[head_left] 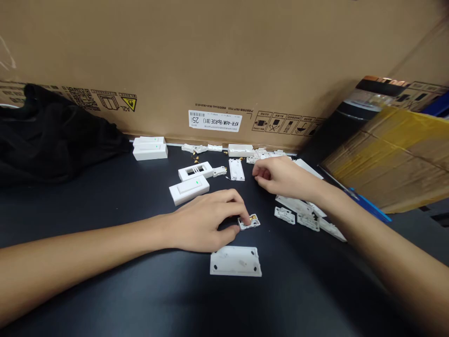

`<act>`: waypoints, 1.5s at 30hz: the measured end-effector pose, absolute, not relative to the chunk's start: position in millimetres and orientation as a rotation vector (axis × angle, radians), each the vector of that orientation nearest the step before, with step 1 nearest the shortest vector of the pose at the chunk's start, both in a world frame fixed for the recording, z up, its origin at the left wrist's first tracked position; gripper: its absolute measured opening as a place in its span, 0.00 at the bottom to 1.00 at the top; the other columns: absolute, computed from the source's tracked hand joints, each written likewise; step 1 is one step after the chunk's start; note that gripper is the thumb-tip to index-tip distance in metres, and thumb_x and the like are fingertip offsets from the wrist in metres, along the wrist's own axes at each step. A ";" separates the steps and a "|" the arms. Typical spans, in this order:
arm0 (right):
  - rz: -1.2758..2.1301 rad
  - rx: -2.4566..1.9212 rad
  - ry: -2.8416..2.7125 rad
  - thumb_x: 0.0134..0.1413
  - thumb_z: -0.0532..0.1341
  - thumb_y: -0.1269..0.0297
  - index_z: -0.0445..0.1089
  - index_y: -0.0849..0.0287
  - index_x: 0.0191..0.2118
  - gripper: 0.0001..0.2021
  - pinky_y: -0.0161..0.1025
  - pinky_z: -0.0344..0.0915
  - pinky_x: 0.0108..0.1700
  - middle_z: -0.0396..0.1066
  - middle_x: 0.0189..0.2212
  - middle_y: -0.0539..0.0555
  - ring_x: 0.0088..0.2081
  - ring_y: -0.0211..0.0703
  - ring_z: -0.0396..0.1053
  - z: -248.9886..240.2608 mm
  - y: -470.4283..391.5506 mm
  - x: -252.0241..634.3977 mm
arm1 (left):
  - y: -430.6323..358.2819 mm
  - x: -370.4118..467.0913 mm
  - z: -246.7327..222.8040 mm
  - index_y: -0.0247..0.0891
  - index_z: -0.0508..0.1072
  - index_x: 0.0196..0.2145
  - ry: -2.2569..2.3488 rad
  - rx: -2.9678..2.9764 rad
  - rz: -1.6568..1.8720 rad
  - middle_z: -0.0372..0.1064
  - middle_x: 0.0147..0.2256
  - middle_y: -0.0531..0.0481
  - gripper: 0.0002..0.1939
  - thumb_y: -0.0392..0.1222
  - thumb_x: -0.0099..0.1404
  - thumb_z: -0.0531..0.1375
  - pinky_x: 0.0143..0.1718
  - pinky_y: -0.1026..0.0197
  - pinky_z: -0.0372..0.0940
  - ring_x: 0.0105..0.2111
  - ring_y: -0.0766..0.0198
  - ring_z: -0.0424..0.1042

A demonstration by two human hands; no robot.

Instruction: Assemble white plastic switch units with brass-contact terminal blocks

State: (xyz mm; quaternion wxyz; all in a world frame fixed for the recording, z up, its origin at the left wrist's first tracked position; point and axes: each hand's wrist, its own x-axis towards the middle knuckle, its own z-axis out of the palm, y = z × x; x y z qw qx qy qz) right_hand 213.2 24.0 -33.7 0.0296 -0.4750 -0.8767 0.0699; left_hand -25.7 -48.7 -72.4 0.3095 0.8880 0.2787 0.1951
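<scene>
My left hand (210,220) rests on the dark table, its index finger and thumb at a small white plastic piece with brass parts (249,221). A flat white plate (235,261) with corner holes lies just below that hand. Above my left hand sit a white switch with a green mark (189,189) and a white frame (195,171). My right hand (277,175) is farther back, fingers curled, near several white plastic parts (266,155); whether it holds anything is hidden. A small white plate (236,170) lies to its left.
A big cardboard box (224,61) stands across the back. Black cloth (52,135) lies at the left, near white switches (150,149). More white pieces (307,221) are under my right forearm. A dark bottle (343,117) and a taped carton (396,159) stand at the right.
</scene>
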 end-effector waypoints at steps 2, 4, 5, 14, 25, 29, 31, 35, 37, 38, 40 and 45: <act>0.299 -1.445 -2.677 0.51 0.58 0.72 0.76 0.60 0.39 0.11 0.37 0.63 0.34 0.77 0.28 0.51 0.29 0.41 0.71 -35.0 14.1 219.6 | -49.4 -26.3 -72.4 0.43 0.75 0.47 0.744 2.354 0.510 0.70 0.50 0.48 0.11 0.37 0.67 0.60 0.47 0.57 0.71 0.46 0.61 0.73; 0.304 -1.442 -2.644 0.53 0.57 0.70 0.76 0.59 0.40 0.12 0.38 0.63 0.36 0.76 0.29 0.52 0.31 0.42 0.71 -37.2 4.7 224.9 | -49.8 -27.0 -72.1 0.43 0.74 0.45 0.749 2.354 0.522 0.68 0.53 0.47 0.10 0.38 0.66 0.61 0.49 0.56 0.70 0.48 0.60 0.73; 0.293 -1.447 -2.631 0.54 0.57 0.69 0.76 0.59 0.38 0.11 0.39 0.63 0.36 0.76 0.29 0.52 0.32 0.43 0.71 -38.3 0.4 226.6 | -49.9 -27.2 -71.9 0.43 0.74 0.44 0.751 2.354 0.527 0.67 0.55 0.47 0.09 0.38 0.65 0.62 0.50 0.56 0.70 0.50 0.59 0.72; 0.407 -1.352 -2.618 0.57 0.57 0.69 0.74 0.57 0.35 0.08 0.39 0.61 0.37 0.73 0.29 0.52 0.32 0.43 0.68 -37.7 -24.9 220.8 | -46.9 -25.5 -71.3 0.42 0.69 0.41 0.723 2.345 0.472 0.70 0.55 0.46 0.12 0.49 0.67 0.65 0.52 0.54 0.67 0.54 0.56 0.69; 0.461 -1.165 -2.699 0.63 0.59 0.63 0.76 0.57 0.42 0.09 0.40 0.63 0.37 0.77 0.35 0.54 0.34 0.44 0.71 -39.1 -22.5 236.4 | -29.7 -35.0 -69.9 0.40 0.72 0.49 0.597 2.312 0.495 0.77 0.46 0.50 0.13 0.34 0.66 0.62 0.42 0.63 0.69 0.40 0.66 0.74; 0.457 -1.163 -2.694 0.63 0.59 0.63 0.76 0.57 0.38 0.08 0.39 0.62 0.36 0.76 0.31 0.52 0.32 0.42 0.71 -38.2 -22.4 236.2 | -28.7 -32.8 -74.1 0.39 0.72 0.46 0.610 2.293 0.557 0.77 0.44 0.51 0.10 0.41 0.68 0.65 0.38 0.66 0.69 0.36 0.68 0.73; 0.465 -1.144 -2.699 0.62 0.60 0.62 0.76 0.57 0.37 0.08 0.39 0.62 0.36 0.76 0.31 0.52 0.32 0.42 0.71 -38.4 -22.2 236.5 | -29.3 -32.0 -75.1 0.38 0.72 0.45 0.626 2.283 0.571 0.77 0.45 0.51 0.10 0.42 0.67 0.66 0.38 0.66 0.70 0.37 0.68 0.74; 0.414 -1.128 -2.722 0.63 0.60 0.60 0.76 0.56 0.39 0.09 0.40 0.62 0.36 0.76 0.32 0.53 0.32 0.43 0.70 -40.8 -20.9 239.7 | -30.8 -31.2 -75.9 0.38 0.72 0.45 0.644 2.324 0.597 0.75 0.46 0.49 0.11 0.42 0.67 0.66 0.41 0.65 0.71 0.42 0.65 0.74; 0.385 -1.122 -2.724 0.64 0.60 0.60 0.76 0.56 0.38 0.09 0.40 0.62 0.36 0.75 0.31 0.53 0.32 0.43 0.70 -40.6 -21.4 239.5 | -31.1 -31.1 -75.8 0.38 0.72 0.45 0.662 2.360 0.598 0.75 0.43 0.50 0.11 0.42 0.67 0.66 0.41 0.64 0.70 0.41 0.65 0.73; 0.391 -1.113 -2.713 0.64 0.59 0.60 0.76 0.56 0.37 0.09 0.40 0.62 0.35 0.75 0.31 0.53 0.31 0.42 0.70 -39.4 -22.5 238.4 | -31.2 -31.0 -75.7 0.38 0.72 0.44 0.670 2.375 0.599 0.75 0.42 0.51 0.11 0.42 0.67 0.66 0.41 0.64 0.70 0.40 0.66 0.73; 0.439 -1.081 -2.670 0.64 0.60 0.60 0.77 0.56 0.37 0.09 0.39 0.63 0.35 0.75 0.31 0.53 0.32 0.42 0.70 -35.4 -26.4 234.0 | -31.2 -31.0 -75.7 0.38 0.72 0.44 0.674 2.391 0.604 0.74 0.40 0.52 0.10 0.42 0.68 0.66 0.41 0.64 0.69 0.38 0.67 0.73; 0.542 -0.967 -2.646 0.63 0.61 0.63 0.78 0.55 0.37 0.08 0.37 0.63 0.33 0.76 0.32 0.52 0.31 0.39 0.71 -26.5 -39.0 219.8 | -30.3 -30.6 -77.2 0.37 0.73 0.44 0.629 2.390 0.652 0.74 0.39 0.52 0.11 0.42 0.67 0.67 0.39 0.66 0.68 0.36 0.68 0.72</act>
